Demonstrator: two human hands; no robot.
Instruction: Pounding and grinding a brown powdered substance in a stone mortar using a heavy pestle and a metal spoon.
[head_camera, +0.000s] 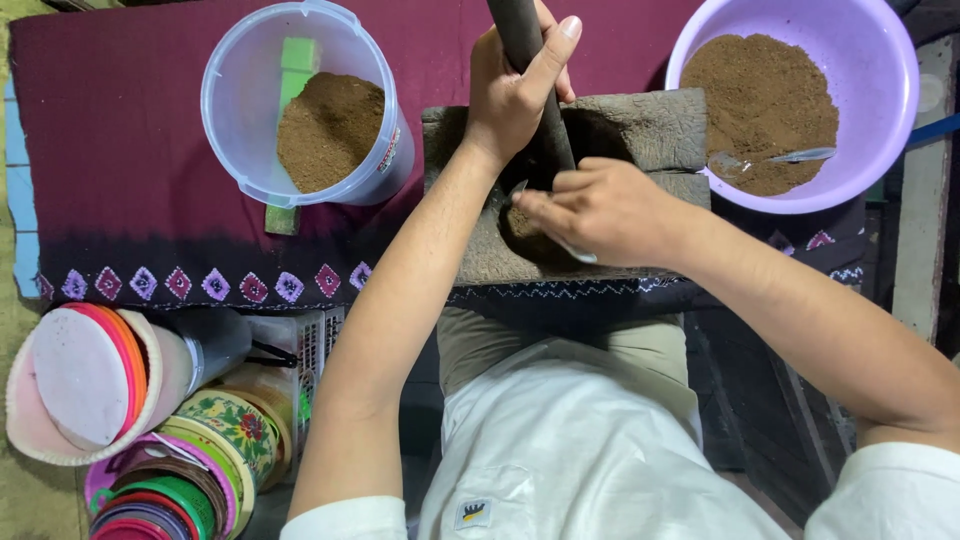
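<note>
Stone mortar (640, 130) | left hand (515, 90) grips pestle (530, 60) | right hand (600, 210) reaches inside

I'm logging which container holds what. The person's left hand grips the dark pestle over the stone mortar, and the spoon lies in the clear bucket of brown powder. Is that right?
Not quite. The head view shows the spoon lying in the purple bowl of brown powder, not in the clear bucket. The rest holds: the left hand grips the dark pestle over the stone mortar.
</note>
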